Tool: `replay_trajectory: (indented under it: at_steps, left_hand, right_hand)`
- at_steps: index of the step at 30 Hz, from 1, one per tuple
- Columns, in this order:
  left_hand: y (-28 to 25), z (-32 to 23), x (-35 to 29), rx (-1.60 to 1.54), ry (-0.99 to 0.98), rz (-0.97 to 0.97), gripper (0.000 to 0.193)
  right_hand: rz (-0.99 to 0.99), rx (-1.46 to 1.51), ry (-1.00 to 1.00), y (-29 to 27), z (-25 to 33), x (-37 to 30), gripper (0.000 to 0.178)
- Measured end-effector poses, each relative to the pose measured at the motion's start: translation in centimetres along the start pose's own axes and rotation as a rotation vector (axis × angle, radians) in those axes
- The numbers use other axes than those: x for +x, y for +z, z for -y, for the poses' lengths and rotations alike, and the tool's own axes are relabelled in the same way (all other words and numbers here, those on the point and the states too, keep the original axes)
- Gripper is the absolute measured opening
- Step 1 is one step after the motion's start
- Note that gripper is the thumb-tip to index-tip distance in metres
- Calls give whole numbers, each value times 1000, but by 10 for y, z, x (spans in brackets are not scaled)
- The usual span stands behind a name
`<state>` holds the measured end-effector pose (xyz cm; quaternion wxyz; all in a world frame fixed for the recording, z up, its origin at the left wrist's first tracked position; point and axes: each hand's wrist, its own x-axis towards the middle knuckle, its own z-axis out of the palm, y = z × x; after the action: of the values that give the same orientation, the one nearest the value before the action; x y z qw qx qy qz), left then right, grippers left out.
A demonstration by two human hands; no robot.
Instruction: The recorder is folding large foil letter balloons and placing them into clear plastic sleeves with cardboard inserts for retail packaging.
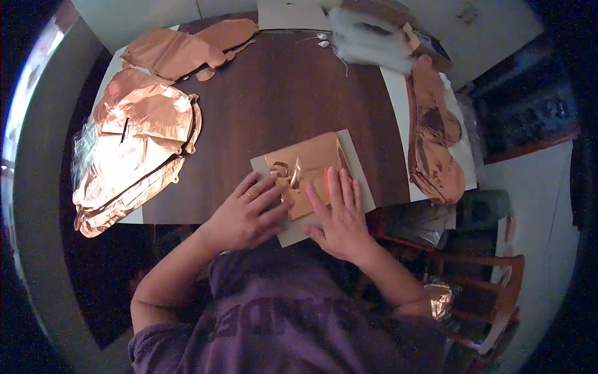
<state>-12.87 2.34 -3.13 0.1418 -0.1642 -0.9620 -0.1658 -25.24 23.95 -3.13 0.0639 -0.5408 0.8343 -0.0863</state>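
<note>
A folded copper-coloured foil balloon (311, 153) lies on a grey cardboard sheet (365, 187) at the near edge of the table, its top creased and shiny. My left hand (249, 212), with a ring on one finger, rests over the left side of the folded foil, fingers extended and slightly bent. On the right side my right hand (341, 218) lies flat, fingers stretched across foil and card. A small orange-red patch shows beside its index finger; what it is I cannot tell. Neither hand grips anything visible.
Flat copper foil balloons lie stacked at the left (140, 137), far left (180, 53) and right (433, 137) of the dark wooden table (286, 93). At the back are thin white strings (322, 43), clear plastic packaging (367, 40) and an open box (430, 47). A wooden chair (514, 274) stands right.
</note>
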Motion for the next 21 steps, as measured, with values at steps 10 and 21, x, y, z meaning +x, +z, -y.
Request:
replay_trajectory:
  at_steps: [10,21]
  left_hand:
    - [27,8,67,-70,-102,-125,56]
    - [24,25,60,187,-211,36,83]
  right_hand:
    - [66,-24,105,-1,14,7,70]
    - [-16,30,95,2,16,6,60]
